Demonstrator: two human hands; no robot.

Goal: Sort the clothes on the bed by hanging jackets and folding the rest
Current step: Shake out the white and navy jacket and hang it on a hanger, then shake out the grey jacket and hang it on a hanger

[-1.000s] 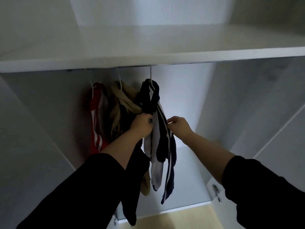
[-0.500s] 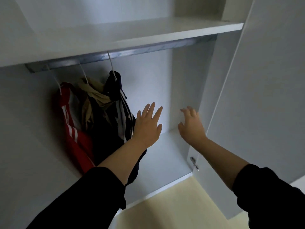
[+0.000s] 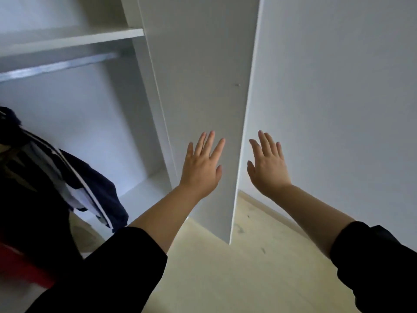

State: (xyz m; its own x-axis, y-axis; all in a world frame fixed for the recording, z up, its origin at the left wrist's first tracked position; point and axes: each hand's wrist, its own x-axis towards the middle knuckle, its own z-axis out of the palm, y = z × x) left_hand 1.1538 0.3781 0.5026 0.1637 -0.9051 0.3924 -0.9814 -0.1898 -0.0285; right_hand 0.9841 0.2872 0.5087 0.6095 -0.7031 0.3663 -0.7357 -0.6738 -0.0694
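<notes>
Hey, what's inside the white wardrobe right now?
A navy jacket with white stripes hangs below the grey metal rail; a red garment shows lower left. The black sleeve covers their lower parts.

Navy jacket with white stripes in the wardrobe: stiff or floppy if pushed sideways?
Probably floppy: the navy jacket with white stripes drapes in soft folds. Likely light: the thin fabric bunches at its hem. A push would probably swing it under the grey metal rail, though its hanger is out of view.

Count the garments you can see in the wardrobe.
2: a navy striped jacket at the left, and a red garment in the bottom left corner. More may hide off-frame.
</notes>
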